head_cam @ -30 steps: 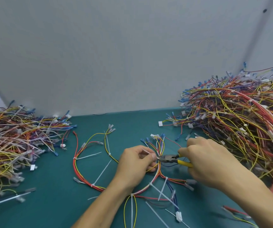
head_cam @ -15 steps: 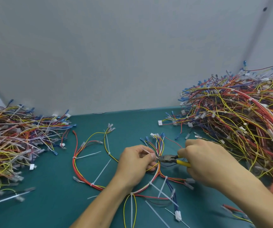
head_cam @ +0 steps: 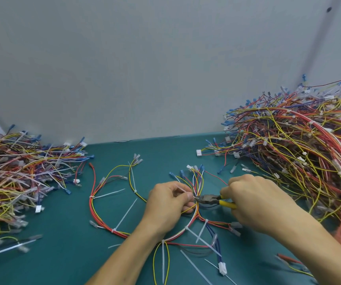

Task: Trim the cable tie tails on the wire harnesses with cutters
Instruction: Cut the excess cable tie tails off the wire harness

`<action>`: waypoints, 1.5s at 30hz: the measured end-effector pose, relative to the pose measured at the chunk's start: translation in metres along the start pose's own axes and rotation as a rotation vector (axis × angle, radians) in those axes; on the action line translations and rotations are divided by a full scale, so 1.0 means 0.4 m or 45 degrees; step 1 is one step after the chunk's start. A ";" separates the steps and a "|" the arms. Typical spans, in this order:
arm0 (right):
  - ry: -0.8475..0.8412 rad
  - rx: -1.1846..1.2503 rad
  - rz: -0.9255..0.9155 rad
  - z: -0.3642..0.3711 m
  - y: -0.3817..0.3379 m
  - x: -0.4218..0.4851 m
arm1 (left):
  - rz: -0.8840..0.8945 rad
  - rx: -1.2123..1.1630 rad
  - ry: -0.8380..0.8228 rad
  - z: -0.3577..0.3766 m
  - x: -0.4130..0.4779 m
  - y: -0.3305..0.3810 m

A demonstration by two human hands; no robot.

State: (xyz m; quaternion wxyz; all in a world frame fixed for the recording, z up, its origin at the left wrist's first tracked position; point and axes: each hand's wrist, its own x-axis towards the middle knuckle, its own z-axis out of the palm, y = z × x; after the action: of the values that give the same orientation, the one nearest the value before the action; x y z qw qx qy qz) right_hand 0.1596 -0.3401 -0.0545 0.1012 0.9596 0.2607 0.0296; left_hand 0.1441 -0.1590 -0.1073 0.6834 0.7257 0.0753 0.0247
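Left hand (head_cam: 165, 204) pinches tie tail (head_cam: 181, 189); right hand (head_cam: 256, 200) holds cutters (head_cam: 208, 199) just beside.

The cutters (head_cam: 208, 199) have a dull dark metal head and glossy yellow plastic handles (head_cam: 226, 203). Cable ties (head_cam: 125, 214) are pale, translucent plastic; the wires (head_cam: 309, 161) wear smooth coloured plastic sheathing. The teal tabletop (head_cam: 62, 254) and grey wall (head_cam: 145, 68) look matt.

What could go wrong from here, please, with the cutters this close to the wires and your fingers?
The cutters in the right hand have their tips at the wire bundle, so they might nick a wire instead of the tie tail. The left hand pinches that tail with fingertips right beside the tips, so a cut finger seems possible. The cut piece could fly off.
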 end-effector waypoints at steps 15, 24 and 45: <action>0.056 0.168 0.007 0.021 0.024 0.007 | -0.069 -0.222 0.081 -0.011 0.000 0.019; 0.112 0.238 -0.002 -0.003 0.059 -0.003 | 0.417 0.576 -0.235 -0.063 -0.017 0.049; -0.298 0.180 0.026 -0.061 0.073 -0.051 | 0.512 0.721 -0.295 0.014 -0.024 -0.003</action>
State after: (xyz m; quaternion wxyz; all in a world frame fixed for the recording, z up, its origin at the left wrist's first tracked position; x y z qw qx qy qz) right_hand 0.1539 -0.3706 -0.0244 0.0627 0.9639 0.2388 -0.1001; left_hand 0.1352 -0.1660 -0.1083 0.4407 0.8845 -0.1429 0.0544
